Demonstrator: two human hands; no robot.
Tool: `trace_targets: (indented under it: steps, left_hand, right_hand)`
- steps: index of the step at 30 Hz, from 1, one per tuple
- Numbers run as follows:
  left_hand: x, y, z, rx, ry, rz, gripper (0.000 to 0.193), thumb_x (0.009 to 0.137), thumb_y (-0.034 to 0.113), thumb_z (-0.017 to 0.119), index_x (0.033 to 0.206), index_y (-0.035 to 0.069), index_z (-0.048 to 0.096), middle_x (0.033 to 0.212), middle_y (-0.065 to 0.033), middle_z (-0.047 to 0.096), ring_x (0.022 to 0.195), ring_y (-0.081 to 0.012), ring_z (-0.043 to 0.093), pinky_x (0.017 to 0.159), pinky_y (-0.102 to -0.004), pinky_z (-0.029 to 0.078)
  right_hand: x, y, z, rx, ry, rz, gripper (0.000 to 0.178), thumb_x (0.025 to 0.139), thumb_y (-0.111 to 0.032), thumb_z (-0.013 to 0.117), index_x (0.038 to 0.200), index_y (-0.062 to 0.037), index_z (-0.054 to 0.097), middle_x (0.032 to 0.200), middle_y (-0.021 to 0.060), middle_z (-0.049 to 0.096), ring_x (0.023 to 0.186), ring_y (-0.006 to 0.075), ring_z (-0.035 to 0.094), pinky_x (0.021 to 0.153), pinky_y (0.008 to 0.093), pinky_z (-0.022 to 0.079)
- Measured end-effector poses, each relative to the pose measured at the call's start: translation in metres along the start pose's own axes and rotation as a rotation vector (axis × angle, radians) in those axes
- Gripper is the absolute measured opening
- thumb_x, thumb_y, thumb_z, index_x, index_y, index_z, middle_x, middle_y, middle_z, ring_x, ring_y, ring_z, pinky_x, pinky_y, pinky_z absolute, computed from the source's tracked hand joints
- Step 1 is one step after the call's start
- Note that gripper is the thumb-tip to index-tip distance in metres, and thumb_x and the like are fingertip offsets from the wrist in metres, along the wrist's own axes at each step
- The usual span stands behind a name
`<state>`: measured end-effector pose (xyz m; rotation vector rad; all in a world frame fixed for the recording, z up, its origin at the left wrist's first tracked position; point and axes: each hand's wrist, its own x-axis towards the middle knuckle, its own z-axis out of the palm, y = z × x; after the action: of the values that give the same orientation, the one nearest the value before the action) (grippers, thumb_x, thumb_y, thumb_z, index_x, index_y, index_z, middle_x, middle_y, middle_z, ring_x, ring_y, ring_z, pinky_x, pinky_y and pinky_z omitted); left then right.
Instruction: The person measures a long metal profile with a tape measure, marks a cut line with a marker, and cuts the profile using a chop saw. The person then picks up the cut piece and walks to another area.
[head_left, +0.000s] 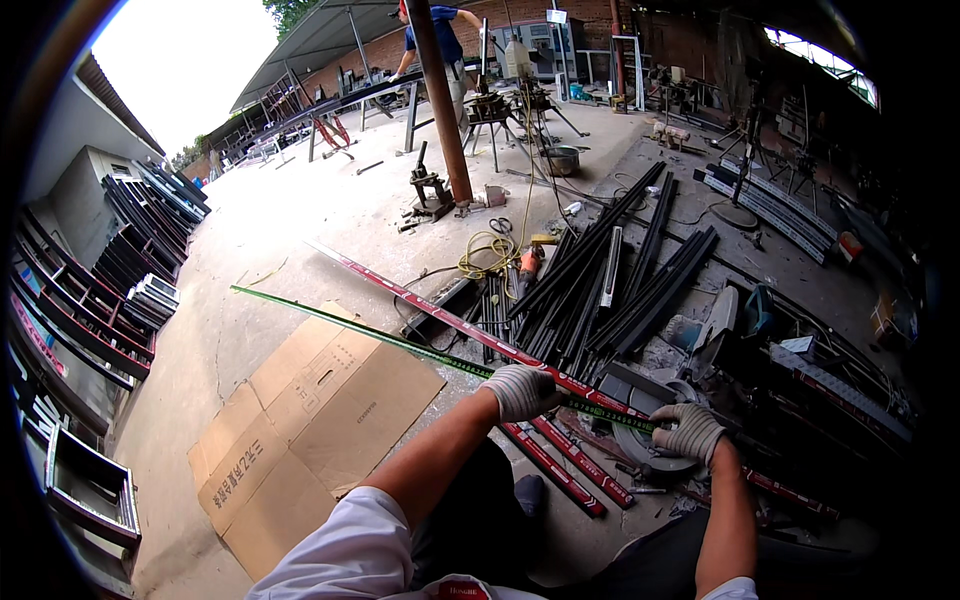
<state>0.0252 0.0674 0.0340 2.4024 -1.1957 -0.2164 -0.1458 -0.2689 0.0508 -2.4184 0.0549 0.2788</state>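
Observation:
A long bar with red film [447, 318] stretches from the far left toward my hands. Alongside it runs a green tape measure blade [345, 325], its far end out over the cardboard. My left hand [522, 392], in a grey-white knit glove, is closed around the blade and against the bar. Further right, my right hand [688, 433], gloved the same way, has its fingers closed at the near end of the blade, beside the end of the bar. Its fingertips partly hide that end. A round saw blade [640, 442] lies below and between my hands.
A flattened cardboard box [330, 400] lies at left. Shorter red-filmed bars [560, 470] rest near my foot. Black profiles [590, 285] are piled ahead, by an orange power tool [528, 268] and yellow cord [488, 254]. A rusty post [440, 110] stands beyond; a person [440, 35] works behind it.

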Motion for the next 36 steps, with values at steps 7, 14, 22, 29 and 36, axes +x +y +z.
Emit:
trace_targets:
  steps: [7,14,22,29,36]
  left_hand:
    - [0.0013,-0.0025,0.0031,-0.004,-0.003,0.002,0.025,0.094,0.03,0.066,0.096,0.006,0.071,0.085,-0.0192,0.069,0.078,-0.0394,0.068,0.07,-0.0433,0.055]
    - [-0.0003,-0.0032,0.0034,-0.009,0.009,-0.009,0.026,0.094,0.031,0.066,0.096,0.006,0.072,0.084,-0.0199,0.069,0.078,-0.0401,0.068,0.07,-0.0438,0.055]
    - [-0.0002,0.0024,-0.0024,-0.012,-0.034,-0.038,0.036,0.095,0.04,0.064,0.101,0.005,0.074,0.084,-0.0203,0.071,0.079,-0.0394,0.07,0.073,-0.0445,0.056]
    - [-0.0003,-0.0002,0.0002,-0.027,-0.027,-0.037,0.036,0.094,0.039,0.064,0.1,0.005,0.074,0.084,-0.0203,0.071,0.079,-0.0391,0.07,0.073,-0.0443,0.056]
    - [-0.0011,0.0009,-0.0011,-0.039,-0.02,-0.028,0.041,0.094,0.043,0.062,0.099,0.005,0.075,0.083,-0.0208,0.071,0.081,-0.0415,0.07,0.074,-0.0466,0.056]
  right_hand:
    - [0.0014,0.007,0.0016,0.023,-0.013,0.003,0.054,0.075,-0.036,0.074,0.12,-0.0065,0.076,0.109,0.019,0.077,0.103,0.0311,0.073,0.094,0.0369,0.056]
    - [0.0002,0.0023,0.0022,0.042,-0.015,0.014,0.053,0.075,-0.035,0.074,0.12,-0.0065,0.076,0.109,0.0189,0.076,0.104,0.031,0.073,0.094,0.0372,0.056]
    - [0.0023,0.0085,0.0037,0.037,-0.018,0.003,0.054,0.075,-0.036,0.074,0.12,-0.0066,0.076,0.112,0.0195,0.076,0.106,0.0325,0.073,0.096,0.0386,0.055]
    - [0.0022,0.0086,0.0039,0.025,-0.017,0.007,0.055,0.074,-0.037,0.074,0.12,-0.0069,0.075,0.113,0.0199,0.076,0.109,0.0335,0.072,0.098,0.0395,0.055]
    - [0.0008,0.0025,0.0023,-0.018,-0.019,0.016,0.054,0.074,-0.036,0.074,0.119,-0.0059,0.075,0.113,0.0203,0.076,0.108,0.0336,0.072,0.098,0.0388,0.055]
